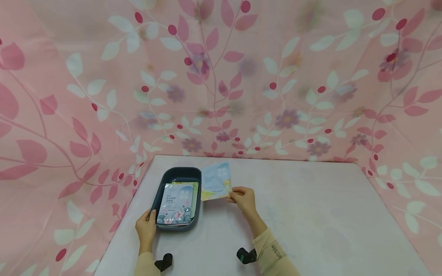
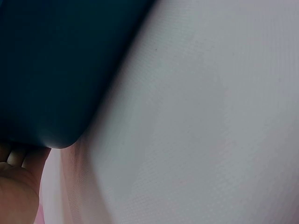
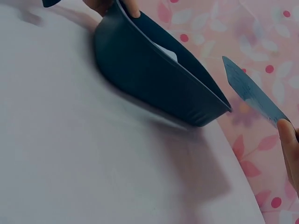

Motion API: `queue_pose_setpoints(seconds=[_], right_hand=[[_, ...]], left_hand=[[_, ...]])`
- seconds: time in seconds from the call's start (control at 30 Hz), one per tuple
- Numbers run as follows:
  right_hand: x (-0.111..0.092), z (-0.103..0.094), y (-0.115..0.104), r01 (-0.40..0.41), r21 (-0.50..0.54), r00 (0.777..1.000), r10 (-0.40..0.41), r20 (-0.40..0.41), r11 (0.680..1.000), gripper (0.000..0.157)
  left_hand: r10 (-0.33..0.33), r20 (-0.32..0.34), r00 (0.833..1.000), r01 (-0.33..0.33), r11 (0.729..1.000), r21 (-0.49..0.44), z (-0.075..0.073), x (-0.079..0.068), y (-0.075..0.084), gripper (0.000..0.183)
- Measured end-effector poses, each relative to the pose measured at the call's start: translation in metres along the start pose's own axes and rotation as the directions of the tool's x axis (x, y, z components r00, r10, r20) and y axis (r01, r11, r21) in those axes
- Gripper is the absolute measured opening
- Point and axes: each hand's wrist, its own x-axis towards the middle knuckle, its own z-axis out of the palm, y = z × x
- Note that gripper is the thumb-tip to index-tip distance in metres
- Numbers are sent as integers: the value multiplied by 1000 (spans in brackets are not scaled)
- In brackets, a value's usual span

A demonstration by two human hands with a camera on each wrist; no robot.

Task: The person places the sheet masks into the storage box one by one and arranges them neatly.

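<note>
On the left part of the table sits a dark blue oblong tub. My left hand grips its near left rim, the thumb over the edge in the right wrist view. Inside lie stacked flat sachets, the top one a grey-blue sachet with pink flowers, a yellow-green one partly hidden below it. My right hand pinches a light blue and yellow sachet by its lower right corner, just right of the tub. In the right wrist view this sachet is raised, seen nearly edge-on.
A white cloth covers the table. Pink floral fabric hangs behind and at both sides. Black devices, one by each wrist, show in the head view: a left one and a right one.
</note>
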Motion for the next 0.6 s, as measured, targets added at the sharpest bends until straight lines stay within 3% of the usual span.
queue_pose_setpoints(seconds=[0.43,0.6], right_hand=[[-9,19,6,26,-4,997,-26,79,1000,23],[-20,32,-8,18,-13,993,-16,113,1000,22]], left_hand=[[16,-12,1000,-16,1000,1,1,-1,0,25],[16,-10,1000,-16,1000,4,0,0,1,25]])
